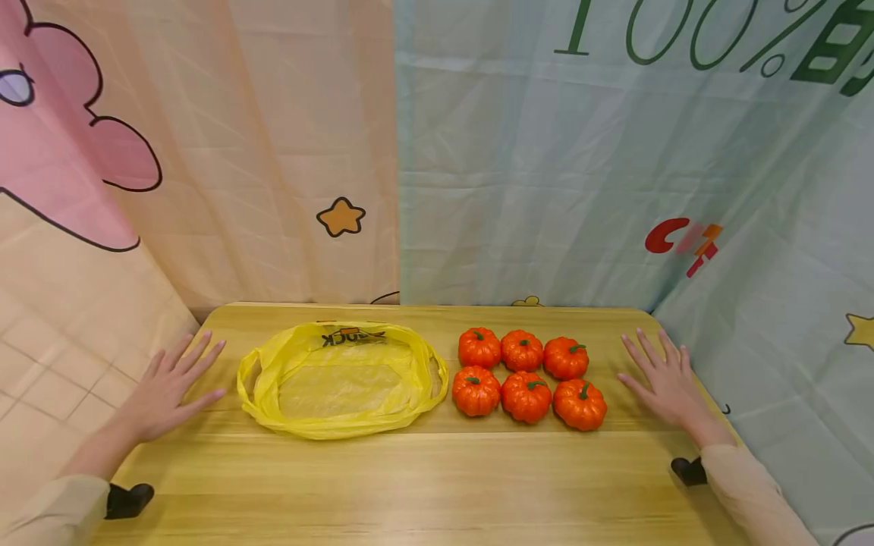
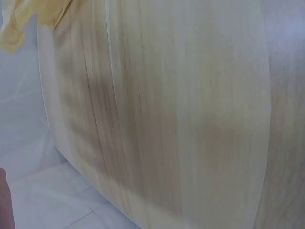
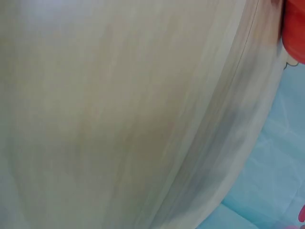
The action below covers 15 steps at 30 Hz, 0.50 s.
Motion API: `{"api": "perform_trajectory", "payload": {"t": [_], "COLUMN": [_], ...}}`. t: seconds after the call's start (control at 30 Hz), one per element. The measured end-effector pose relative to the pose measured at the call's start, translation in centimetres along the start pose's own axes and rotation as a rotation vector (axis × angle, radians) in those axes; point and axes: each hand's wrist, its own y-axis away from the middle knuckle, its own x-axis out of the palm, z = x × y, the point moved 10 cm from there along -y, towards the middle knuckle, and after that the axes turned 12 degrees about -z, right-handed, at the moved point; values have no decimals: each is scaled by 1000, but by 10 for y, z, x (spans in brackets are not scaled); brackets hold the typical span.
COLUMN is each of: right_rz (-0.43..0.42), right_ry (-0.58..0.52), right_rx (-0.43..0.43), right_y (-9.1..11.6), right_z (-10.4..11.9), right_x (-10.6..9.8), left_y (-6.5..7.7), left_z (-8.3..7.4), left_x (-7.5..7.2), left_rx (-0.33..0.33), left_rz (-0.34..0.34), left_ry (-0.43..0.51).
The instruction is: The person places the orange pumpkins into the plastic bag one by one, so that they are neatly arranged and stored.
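Observation:
My left hand [image 1: 167, 390] is spread with straight fingers over the table's left edge, holding nothing. Just right of it lies a yellow plastic bag [image 1: 341, 434], its mouth spread wide and a handle loop at each side; a corner of the bag [image 2: 52, 12] shows in the left wrist view. Several small orange-red pumpkins [image 1: 526, 396] with green stems stand in two rows right of the bag. Beyond them, near the right edge, my right hand [image 1: 669, 383] has its fingers spread and holds nothing. One pumpkin [image 3: 295, 31] is partly visible in the right wrist view.
Everything sits on a light wooden table [image 1: 410, 485] with cut-off corners at the back. Printed curtains [image 1: 478, 189] hang close behind it and along both sides. A black wrist mount [image 1: 130, 500] is on the left sleeve, another [image 1: 688, 472] on the right.

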Motion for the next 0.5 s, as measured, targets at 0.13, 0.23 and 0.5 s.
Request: {"api": "perform_trajectory", "payload": {"t": [0.13,0.23,0.5], "right_rz": [-49,-88,-123], "right_ry": [-5,-19,-85], "right_rx": [-13,-23,5], "right_y": [1,3,8], "right_z": [7,11,23], "right_x": [-7,-11,-16], "left_y": [-2,-5,-13], "left_z": [-2,-5,-14], "left_x": [1,2,7], "left_rx": [-20,-26,-114], "left_rz": [-17,-41,-94], "left_ry": [36,61,221]}}
